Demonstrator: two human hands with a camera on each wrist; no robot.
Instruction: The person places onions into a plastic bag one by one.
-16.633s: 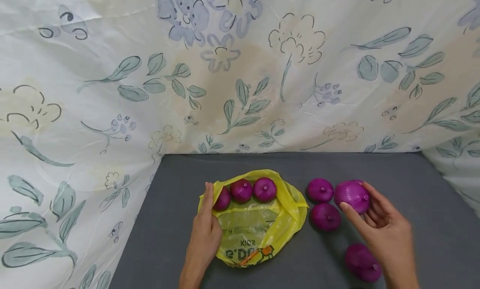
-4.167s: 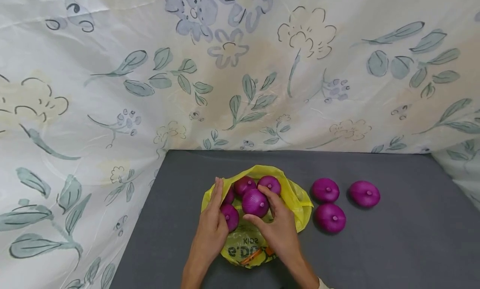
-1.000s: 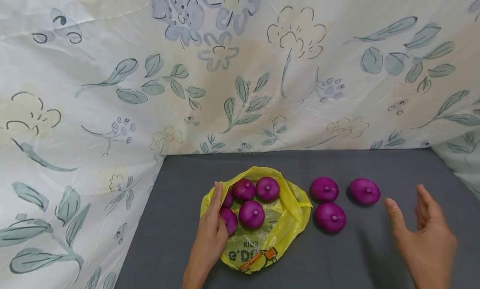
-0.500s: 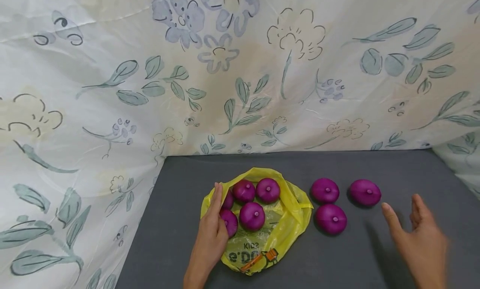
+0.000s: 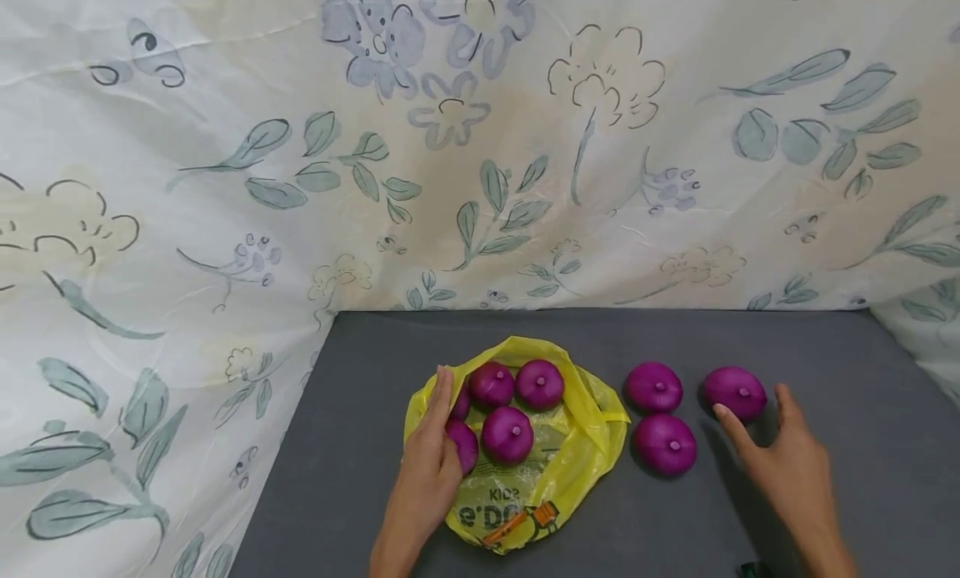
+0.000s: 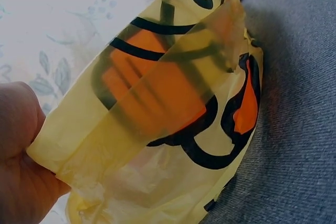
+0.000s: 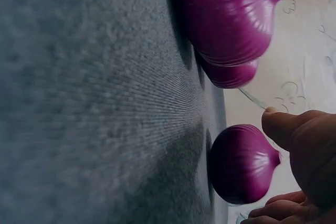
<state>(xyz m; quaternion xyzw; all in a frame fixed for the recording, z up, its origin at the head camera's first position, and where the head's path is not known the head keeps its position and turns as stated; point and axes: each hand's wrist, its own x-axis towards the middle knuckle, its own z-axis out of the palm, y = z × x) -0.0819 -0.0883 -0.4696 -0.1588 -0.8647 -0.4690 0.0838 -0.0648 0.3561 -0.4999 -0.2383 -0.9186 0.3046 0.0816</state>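
Observation:
A yellow plastic bag (image 5: 592, 444) lies with its mouth spread and several purple onions inside, among them a front one (image 5: 507, 435) and a back right one (image 5: 540, 384). My left hand (image 5: 422, 469) holds the bag's left rim, its fingers partly covering the left onions. In the left wrist view the hand (image 6: 21, 156) grips the bag's edge. My right hand (image 5: 787, 469) is at the far-right onion (image 5: 735, 393), thumb in front and fingers spread to its right. The right wrist view has this onion (image 7: 244, 163) on the cloth, with the thumb (image 7: 281, 127) beside it.
Two more onions, a back one (image 5: 654, 387) and a front one (image 5: 665, 444), sit between the bag and the right hand. A dark grey cloth (image 5: 322, 444) covers the table. Floral fabric (image 5: 480, 144) hangs behind it. A small dark object (image 5: 753, 570) shows at the bottom edge.
My right hand has moved left to the far-right onion. Since the oldest frame, more onions lie in the bag and fewer on the cloth. The left hand has stayed at the bag's rim.

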